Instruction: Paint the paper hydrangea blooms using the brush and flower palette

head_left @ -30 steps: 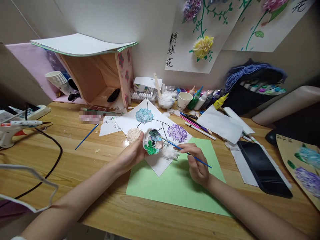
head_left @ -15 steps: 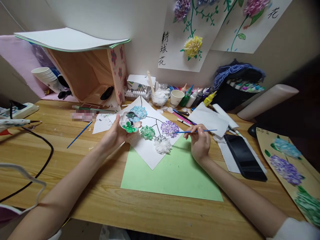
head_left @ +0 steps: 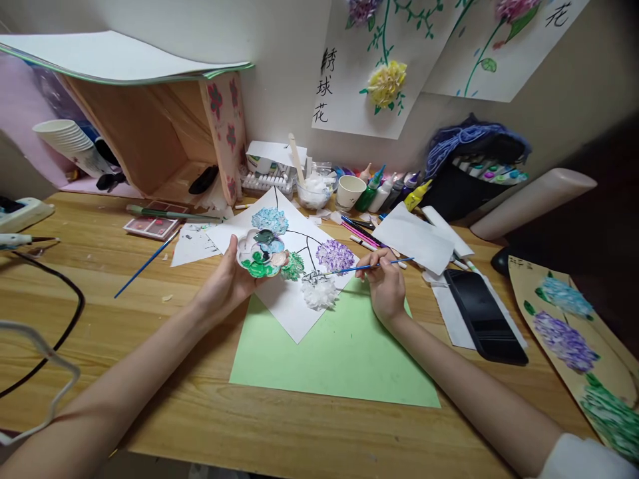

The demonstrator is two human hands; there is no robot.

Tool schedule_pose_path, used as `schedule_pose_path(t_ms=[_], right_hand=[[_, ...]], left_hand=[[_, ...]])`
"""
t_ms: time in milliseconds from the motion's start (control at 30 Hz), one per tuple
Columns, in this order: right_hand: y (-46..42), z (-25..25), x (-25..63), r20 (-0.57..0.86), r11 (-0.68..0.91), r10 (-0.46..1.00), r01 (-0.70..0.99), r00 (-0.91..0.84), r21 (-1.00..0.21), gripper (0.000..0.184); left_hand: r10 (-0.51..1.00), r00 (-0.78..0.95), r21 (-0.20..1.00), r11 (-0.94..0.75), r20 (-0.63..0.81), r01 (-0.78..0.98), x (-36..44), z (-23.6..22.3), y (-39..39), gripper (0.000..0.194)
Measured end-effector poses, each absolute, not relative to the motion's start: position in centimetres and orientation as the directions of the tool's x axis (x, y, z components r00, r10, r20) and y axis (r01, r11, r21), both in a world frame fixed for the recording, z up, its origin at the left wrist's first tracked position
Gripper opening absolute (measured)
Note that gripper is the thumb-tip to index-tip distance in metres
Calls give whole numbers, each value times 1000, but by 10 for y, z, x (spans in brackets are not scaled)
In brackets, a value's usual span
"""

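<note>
My left hand (head_left: 232, 276) is closed on the edge of a white paint palette (head_left: 244, 247) with green, dark and pale blue paint in its wells. A thin blue paintbrush (head_left: 367, 266) is pinched in my right hand (head_left: 383, 283), its tip pointing left at the top of a white paper flower (head_left: 319, 293). That flower bears dark marks along its upper edge. On the same white sheet (head_left: 298, 326) are a blue flower (head_left: 269, 219), a purple flower (head_left: 334, 255) and a green flower (head_left: 294, 266), partly behind the palette. Black stem lines join them. Under the sheet lies green paper (head_left: 339, 369).
A second paintbrush (head_left: 144, 266) lies on the left. Paint bottles (head_left: 382, 195), a paper cup (head_left: 350, 193) and a bowl of white scraps (head_left: 314, 193) line the back. To the right are a phone (head_left: 484, 316) and a flower picture (head_left: 564, 332). A box (head_left: 150, 140) stands back left.
The brush in my right hand has moved left and slightly down, from beside the purple flower to the white flower's top. The palette now faces the camera more fully. The view has shifted slightly.
</note>
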State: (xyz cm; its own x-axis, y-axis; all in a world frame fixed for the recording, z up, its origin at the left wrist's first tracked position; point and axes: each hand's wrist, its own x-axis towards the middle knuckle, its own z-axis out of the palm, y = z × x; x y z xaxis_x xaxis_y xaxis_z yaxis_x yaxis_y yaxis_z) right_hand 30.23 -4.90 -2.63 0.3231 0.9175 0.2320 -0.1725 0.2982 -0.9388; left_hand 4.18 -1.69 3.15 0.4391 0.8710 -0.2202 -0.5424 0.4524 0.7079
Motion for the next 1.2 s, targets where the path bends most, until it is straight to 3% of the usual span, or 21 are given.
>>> schedule_pose_path(t_ms=[433,900,1200], right_hand=[[-51,-28,300,232,275,923,-103,306,-956,18],[-53,-27,300,315,352,887,-55,338,-934,20],[-53,-27,300,272,313,908,-82,319,-946,17]], left_hand=[[869,446,681,461,-216,-568,41,32,-17,65],[868,450,692,456,-209,-560,39,30,-16,64],[877,432,709,442,-211,-549,40,33,-16,63]])
